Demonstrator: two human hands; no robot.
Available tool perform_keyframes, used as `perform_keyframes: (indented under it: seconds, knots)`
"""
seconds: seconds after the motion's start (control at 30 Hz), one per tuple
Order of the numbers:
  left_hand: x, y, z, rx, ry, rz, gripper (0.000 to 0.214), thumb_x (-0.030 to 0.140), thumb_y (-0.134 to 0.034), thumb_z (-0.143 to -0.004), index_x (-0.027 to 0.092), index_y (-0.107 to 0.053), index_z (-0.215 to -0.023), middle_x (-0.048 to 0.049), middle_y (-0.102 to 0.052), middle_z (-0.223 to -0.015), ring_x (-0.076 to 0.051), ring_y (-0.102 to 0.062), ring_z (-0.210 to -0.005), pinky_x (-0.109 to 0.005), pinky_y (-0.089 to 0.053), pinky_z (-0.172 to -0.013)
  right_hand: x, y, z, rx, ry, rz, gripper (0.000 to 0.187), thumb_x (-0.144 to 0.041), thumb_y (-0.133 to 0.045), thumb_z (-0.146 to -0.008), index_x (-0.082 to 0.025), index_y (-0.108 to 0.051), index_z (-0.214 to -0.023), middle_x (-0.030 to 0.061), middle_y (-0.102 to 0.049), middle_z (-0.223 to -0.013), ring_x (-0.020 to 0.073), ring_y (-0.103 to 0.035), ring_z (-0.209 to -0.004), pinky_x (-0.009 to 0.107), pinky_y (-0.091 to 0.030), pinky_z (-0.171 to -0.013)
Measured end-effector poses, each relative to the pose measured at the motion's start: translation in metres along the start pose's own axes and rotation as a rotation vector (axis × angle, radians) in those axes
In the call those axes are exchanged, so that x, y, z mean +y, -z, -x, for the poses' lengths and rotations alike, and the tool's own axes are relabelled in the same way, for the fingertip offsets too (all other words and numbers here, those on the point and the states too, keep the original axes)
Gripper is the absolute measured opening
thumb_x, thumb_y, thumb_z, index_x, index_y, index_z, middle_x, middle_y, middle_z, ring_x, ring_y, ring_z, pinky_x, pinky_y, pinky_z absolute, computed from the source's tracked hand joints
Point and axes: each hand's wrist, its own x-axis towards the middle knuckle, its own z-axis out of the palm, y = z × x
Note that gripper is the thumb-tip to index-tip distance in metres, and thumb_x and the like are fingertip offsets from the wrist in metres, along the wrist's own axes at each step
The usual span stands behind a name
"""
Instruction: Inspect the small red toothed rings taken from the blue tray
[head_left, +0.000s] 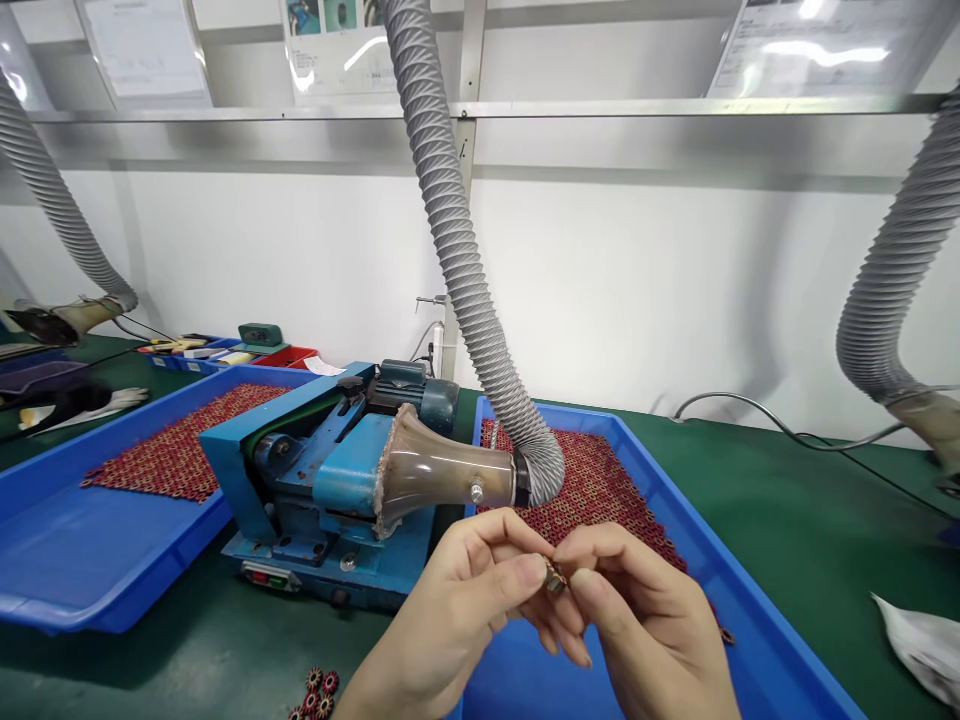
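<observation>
My left hand (480, 590) and my right hand (645, 610) meet low in the middle of the head view, over the right blue tray (772, 640). Between the fingertips of both sits a small toothed metal core (554, 578), red and brassy, partly covered by the fingers. Thumbs and forefingers are closed around it. Behind the hands, the tray holds a dense layer of similar red toothed cores (600, 480). Just left of my left hand, several loose cores (313, 694) lie on the green table top.
A blue belt grinder (345, 470) with a brownish suction hood (442, 470) and grey hose (465, 260) stands left of the hands. Beyond it lies another blue tray (112, 560), partly filled with cores. More hoses hang at both sides. A white cloth-like item (922, 645) lies far right.
</observation>
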Motion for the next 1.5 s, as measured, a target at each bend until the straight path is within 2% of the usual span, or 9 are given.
perform_keyframes:
  seconds: [0.07,0.2,0.27,0.4,0.47,0.7,1.0,1.27,1.5]
  knots:
    - [-0.001,0.002,0.0,-0.016,0.007,0.025,0.035,0.04,-0.085,-0.079,0.013,-0.063,-0.082,-0.002,-0.074,-0.065,-0.011,-0.071,-0.058,-0.016,-0.054,-0.059,0.0,0.004,-0.001,-0.02,0.003,0.021,0.023,-0.039,-0.087,-0.077,-0.02,-0.077,-0.072,-0.0038,-0.059,-0.049,0.0043,-0.054,-0.042,0.01,-0.047,-0.047]
    - [-0.002,0.003,0.0,-0.059,0.018,0.085,0.033,0.039,-0.084,-0.08,0.013,-0.065,-0.083,-0.0025,-0.075,-0.067,-0.011,-0.073,-0.058,-0.014,-0.053,-0.057,0.0,0.016,-0.005,-0.197,0.057,0.111,0.02,-0.033,-0.076,-0.09,-0.022,-0.074,-0.074,-0.0027,-0.063,-0.055,0.0066,-0.058,-0.046,0.013,-0.05,-0.05]
    - [-0.002,0.003,-0.001,-0.045,0.017,0.087,0.034,0.04,-0.085,-0.079,0.012,-0.065,-0.083,-0.0023,-0.075,-0.066,-0.011,-0.072,-0.057,-0.014,-0.053,-0.057,-0.001,0.02,-0.006,-0.224,0.098,0.181,0.02,-0.033,-0.071,-0.094,-0.023,-0.074,-0.077,-0.0019,-0.064,-0.058,0.0079,-0.06,-0.05,0.014,-0.05,-0.051]
    - [0.002,-0.001,-0.001,0.015,-0.015,0.037,0.035,0.037,-0.089,-0.074,0.012,-0.065,-0.079,-0.0009,-0.074,-0.063,-0.01,-0.07,-0.055,-0.016,-0.055,-0.058,-0.002,0.019,-0.005,-0.212,0.221,0.353,0.015,-0.033,-0.067,-0.096,-0.025,-0.075,-0.086,-0.0021,-0.062,-0.06,0.01,-0.059,-0.053,0.017,-0.049,-0.053]
    - [0.003,-0.003,-0.001,0.035,-0.026,0.015,0.035,0.037,-0.089,-0.074,0.012,-0.065,-0.078,-0.0006,-0.073,-0.062,-0.01,-0.07,-0.054,-0.016,-0.056,-0.058,-0.001,0.015,-0.003,-0.165,0.249,0.365,0.018,-0.031,-0.068,-0.095,-0.024,-0.073,-0.081,-0.0027,-0.061,-0.058,0.0093,-0.057,-0.051,0.017,-0.047,-0.051]
    - [0.0,0.0,-0.002,0.022,0.007,0.009,0.036,0.04,-0.088,-0.074,0.012,-0.067,-0.078,-0.0017,-0.074,-0.063,-0.01,-0.07,-0.054,-0.015,-0.054,-0.056,0.001,0.008,0.002,-0.055,0.102,0.197,0.031,-0.041,-0.075,-0.089,-0.019,-0.067,-0.069,-0.0026,-0.06,-0.055,0.0082,-0.055,-0.048,0.016,-0.046,-0.049]
    - [0.0,-0.001,-0.002,0.035,0.027,0.042,0.038,0.039,-0.09,-0.072,0.012,-0.064,-0.078,-0.0016,-0.074,-0.063,-0.01,-0.07,-0.053,-0.014,-0.051,-0.054,0.004,0.008,0.001,-0.059,0.187,0.275,0.03,-0.04,-0.072,-0.092,-0.019,-0.066,-0.07,-0.0031,-0.058,-0.053,0.0086,-0.052,-0.045,0.018,-0.044,-0.047]
    - [0.0,0.002,-0.002,-0.008,0.025,0.086,0.034,0.037,-0.087,-0.076,0.012,-0.064,-0.079,-0.0019,-0.073,-0.064,-0.01,-0.07,-0.053,-0.014,-0.049,-0.053,0.002,0.006,0.003,-0.035,0.128,0.242,0.035,-0.043,-0.073,-0.091,-0.02,-0.064,-0.066,-0.0022,-0.059,-0.053,0.01,-0.055,-0.045,0.018,-0.047,-0.047]
    - [0.001,0.003,-0.002,-0.02,0.034,0.089,0.033,0.037,-0.086,-0.078,0.012,-0.064,-0.079,-0.001,-0.073,-0.063,-0.009,-0.071,-0.054,-0.013,-0.05,-0.053,-0.001,0.008,-0.001,-0.107,0.187,0.311,0.026,-0.036,-0.072,-0.092,-0.02,-0.07,-0.071,-0.0013,-0.063,-0.055,0.0103,-0.058,-0.047,0.018,-0.049,-0.049]
